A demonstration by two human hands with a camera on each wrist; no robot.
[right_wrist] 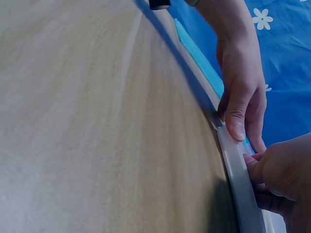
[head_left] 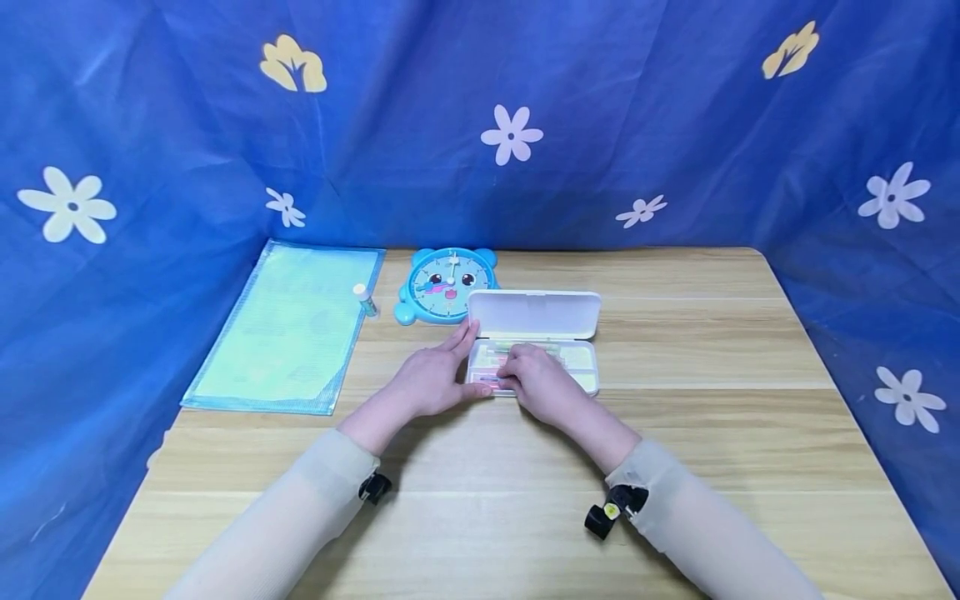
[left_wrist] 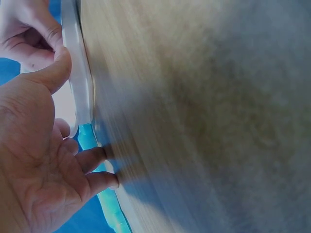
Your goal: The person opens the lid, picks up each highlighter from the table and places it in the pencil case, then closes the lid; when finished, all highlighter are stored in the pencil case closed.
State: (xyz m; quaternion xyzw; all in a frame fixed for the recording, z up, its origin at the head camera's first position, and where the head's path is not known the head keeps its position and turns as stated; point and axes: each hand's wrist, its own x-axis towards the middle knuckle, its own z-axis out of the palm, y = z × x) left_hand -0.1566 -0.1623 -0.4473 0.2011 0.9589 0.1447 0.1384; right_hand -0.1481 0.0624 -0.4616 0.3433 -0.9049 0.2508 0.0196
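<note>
A white pencil case (head_left: 588, 357) lies on the table with its lid raised. My left hand (head_left: 431, 379) holds the case's left end, thumb on the front rim and fingers by the hinge and lid. In the left wrist view the outer fingers of the left hand (left_wrist: 43, 160) are spread toward the tabletop. Over the case's inside is my right hand (head_left: 536, 379), thumb and fingers bent together at a slim pink-and-blue pen (head_left: 489, 380) in the front compartment. The right fingers hide part of it. Greenish slim items (head_left: 510, 347) lie in the back compartment.
A blue toy clock (head_left: 442, 287) with a face stands behind the case's left side. Farther left, a glue stick (head_left: 365, 300) is by the edge of a light-blue mesh folder (head_left: 277, 325). A blue patterned cloth (head_left: 420, 192) rises behind the wooden table (head_left: 697, 358).
</note>
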